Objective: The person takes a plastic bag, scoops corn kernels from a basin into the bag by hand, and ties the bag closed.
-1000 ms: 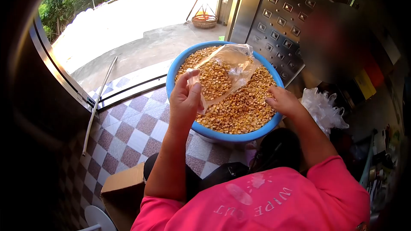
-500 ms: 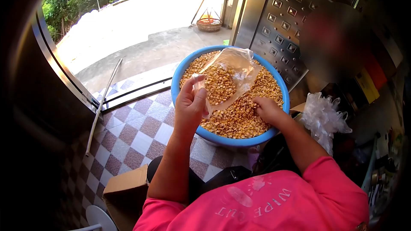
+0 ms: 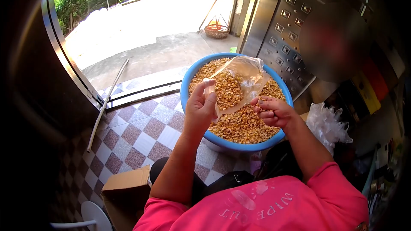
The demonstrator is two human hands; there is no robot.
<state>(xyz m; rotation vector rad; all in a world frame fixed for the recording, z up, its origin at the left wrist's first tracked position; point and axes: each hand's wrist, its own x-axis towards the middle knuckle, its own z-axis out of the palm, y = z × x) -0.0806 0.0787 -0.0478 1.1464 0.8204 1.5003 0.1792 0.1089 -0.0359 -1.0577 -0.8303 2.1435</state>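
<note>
A wide blue basin (image 3: 185, 86) is heaped with yellow corn kernels (image 3: 244, 129). Over the heap lies a clear plastic bag (image 3: 255, 77), its mouth spread wide and corn visible in or through it. My left hand (image 3: 203, 102) is closed on the near-left edge of this bag. Just above the corn, at the bag's right side, is my right hand (image 3: 274, 110), its fingers curled and the thumb and forefinger pinched together. Whatever is between those fingertips is too small to make out.
A bunch of clear plastic bags (image 3: 326, 124) hangs right of the basin. An open cardboard box (image 3: 126, 179) and a white stool (image 3: 95, 216) stand at lower left. A pale stick (image 3: 107, 105) leans across the door sill; outside sits a wicker basket (image 3: 217, 31).
My right hand has come up out of the corn, its fingers now in sight and pinched. My left hand keeps its hold on the bag. The whole view has shifted slightly.
</note>
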